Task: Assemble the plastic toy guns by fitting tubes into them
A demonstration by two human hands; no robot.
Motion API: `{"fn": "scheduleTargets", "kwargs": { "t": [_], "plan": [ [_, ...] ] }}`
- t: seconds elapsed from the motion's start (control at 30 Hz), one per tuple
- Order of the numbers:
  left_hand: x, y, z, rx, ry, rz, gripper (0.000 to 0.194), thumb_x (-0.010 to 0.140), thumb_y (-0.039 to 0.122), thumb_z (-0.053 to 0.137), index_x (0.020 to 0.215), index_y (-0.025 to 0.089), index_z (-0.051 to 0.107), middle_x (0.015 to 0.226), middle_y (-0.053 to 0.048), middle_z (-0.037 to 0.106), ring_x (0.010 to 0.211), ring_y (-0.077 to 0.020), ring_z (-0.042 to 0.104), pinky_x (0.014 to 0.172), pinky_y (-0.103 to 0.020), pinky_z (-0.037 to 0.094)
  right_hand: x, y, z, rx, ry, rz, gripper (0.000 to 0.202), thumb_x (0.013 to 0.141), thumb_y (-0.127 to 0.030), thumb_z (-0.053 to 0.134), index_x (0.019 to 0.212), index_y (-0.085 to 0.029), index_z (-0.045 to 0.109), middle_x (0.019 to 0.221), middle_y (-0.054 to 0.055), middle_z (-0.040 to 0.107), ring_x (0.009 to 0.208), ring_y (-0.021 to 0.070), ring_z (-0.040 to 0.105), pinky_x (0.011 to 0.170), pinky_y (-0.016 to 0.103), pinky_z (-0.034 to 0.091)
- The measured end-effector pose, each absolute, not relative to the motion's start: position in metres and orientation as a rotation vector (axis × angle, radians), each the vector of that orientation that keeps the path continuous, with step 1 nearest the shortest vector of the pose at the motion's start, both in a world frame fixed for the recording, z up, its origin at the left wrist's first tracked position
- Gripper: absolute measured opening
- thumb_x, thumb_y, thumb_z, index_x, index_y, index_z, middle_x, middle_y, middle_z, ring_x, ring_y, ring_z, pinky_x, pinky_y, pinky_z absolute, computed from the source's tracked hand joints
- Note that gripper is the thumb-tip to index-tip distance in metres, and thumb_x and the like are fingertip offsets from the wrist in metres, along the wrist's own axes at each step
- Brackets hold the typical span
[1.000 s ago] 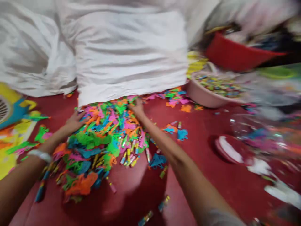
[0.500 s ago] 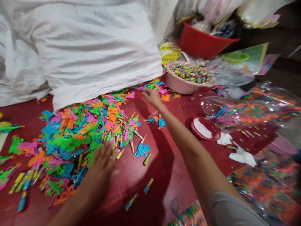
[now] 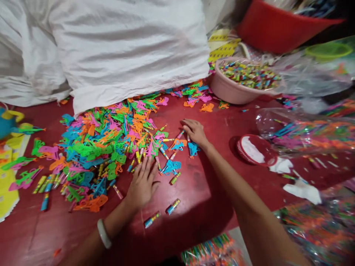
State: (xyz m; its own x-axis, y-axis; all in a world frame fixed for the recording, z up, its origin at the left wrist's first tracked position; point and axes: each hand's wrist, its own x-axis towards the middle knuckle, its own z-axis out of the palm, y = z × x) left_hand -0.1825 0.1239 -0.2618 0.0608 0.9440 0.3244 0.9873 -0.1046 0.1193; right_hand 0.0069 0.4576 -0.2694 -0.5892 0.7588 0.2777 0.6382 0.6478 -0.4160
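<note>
My left hand [image 3: 142, 183] lies palm down with its fingers spread at the right edge of a pile of green, blue, orange and pink plastic pieces [image 3: 94, 147]. Small capped tubes [image 3: 138, 157] lie by its fingertips. Further right, my right hand [image 3: 194, 131] hovers or rests low over the red surface, fingers bent together, beside an orange piece [image 3: 179, 144] and a blue piece [image 3: 193, 148]. Whether it pinches anything is hidden. Two loose tubes [image 3: 173, 206] lie near the front, right of my left wrist, which wears a pale bangle.
A white sack [image 3: 133, 48] stands behind the pile. At the back right are a pink basin [image 3: 235, 90] full of small tubes and a red tub [image 3: 283, 29]. A red basket [image 3: 245, 149], white scraps and plastic bags of colourful pieces [image 3: 313, 135] lie to the right.
The view has shifted. My right hand has come back from the pieces near the sack to those in the middle. My left hand now lies with its fingers spread beside the pile.
</note>
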Motion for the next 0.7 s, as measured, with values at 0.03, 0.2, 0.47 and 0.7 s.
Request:
{"fn": "scheduleTargets", "kwargs": {
  "t": [0.03, 0.2, 0.47, 0.7],
  "plan": [
    [-0.182, 0.124, -0.261, -2.162, -2.034, -0.490, 0.065, 0.098, 0.042, 0.052, 0.155, 0.015, 0.039, 0.164, -0.018, 0.031, 0.157, -0.0309, 0.019, 0.127, -0.050, 0.019, -0.002, 0.453, -0.266, -1.057, -2.465, 0.411, 0.045, 0.101, -0.049, 0.042, 0.130, -0.026, 0.067, 0.142, 0.011, 0.062, 0.132, 0.0309, 0.051, 0.110, 0.054, 0.036],
    [-0.181, 0.118, -0.259, -1.996, -2.118, -0.533, 0.065, 0.097, 0.038, 0.054, 0.157, 0.020, 0.036, 0.163, -0.019, 0.033, 0.156, -0.0329, 0.022, 0.127, -0.060, 0.003, -0.045, 0.432, -0.249, -0.795, -2.571, 0.574, 0.036, 0.099, -0.040, 0.049, 0.123, -0.023, 0.069, 0.124, 0.012, 0.068, 0.121, 0.0287, 0.057, 0.105, 0.048, 0.041],
    [-0.189, 0.122, -0.263, -1.793, -2.388, -0.712, 0.056, 0.099, 0.029, 0.046, 0.153, 0.019, 0.043, 0.163, -0.019, 0.032, 0.155, -0.0324, 0.025, 0.123, -0.062, 0.017, 0.005, 0.413, -0.253, -0.934, -2.563, 0.463, 0.021, 0.095, -0.034, 0.052, 0.097, -0.025, 0.071, 0.120, 0.012, 0.069, 0.114, 0.0316, 0.057, 0.100, 0.050, 0.043],
    [-0.194, 0.124, -0.268, -1.726, -2.439, -0.827, 0.050, 0.099, 0.027, 0.040, 0.147, 0.018, 0.052, 0.159, -0.020, 0.040, 0.149, -0.0306, 0.040, 0.121, -0.058, 0.025, 0.027, 0.360, -0.236, -1.147, -2.433, 0.332, 0.039, 0.101, -0.049, 0.040, 0.102, -0.024, 0.071, 0.101, 0.013, 0.070, 0.101, 0.0328, 0.059, 0.094, 0.051, 0.043]
  ]
}}
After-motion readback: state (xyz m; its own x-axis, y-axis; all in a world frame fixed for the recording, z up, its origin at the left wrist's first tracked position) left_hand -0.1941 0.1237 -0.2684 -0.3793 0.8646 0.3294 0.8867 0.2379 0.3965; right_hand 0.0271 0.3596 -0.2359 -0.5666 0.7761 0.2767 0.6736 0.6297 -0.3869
